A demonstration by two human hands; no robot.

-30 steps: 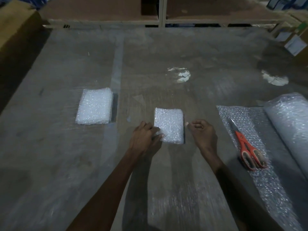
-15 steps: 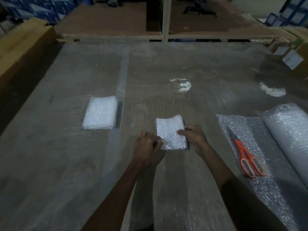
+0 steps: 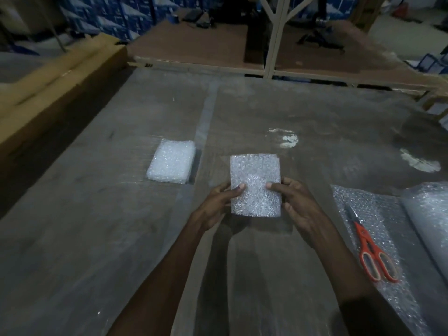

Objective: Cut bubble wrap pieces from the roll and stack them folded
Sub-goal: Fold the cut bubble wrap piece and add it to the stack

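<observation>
Head view: folded bubble wrap piece [image 3: 255, 184] held up over the table [image 3: 303, 112], pinched by left hand [image 3: 218, 202] and right hand [image 3: 299, 202], thumbs on top, fingers behind. Stack of folded pieces [image 3: 171, 164] lies to its left. Orange scissors [image 3: 371, 248] rest on the unrolled sheet [image 3: 368, 209] beside the roll [image 3: 429, 219], right.

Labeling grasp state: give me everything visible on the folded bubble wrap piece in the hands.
The folded piece is a roughly rectangular pad of clear, shiny bubble wrap, looking several layers thick. It is held off the table, its face tilted toward the camera. The left hand pinches its left edge and the right hand its right edge, thumbs on the front. It sits right of the stack, apart from it.
</observation>
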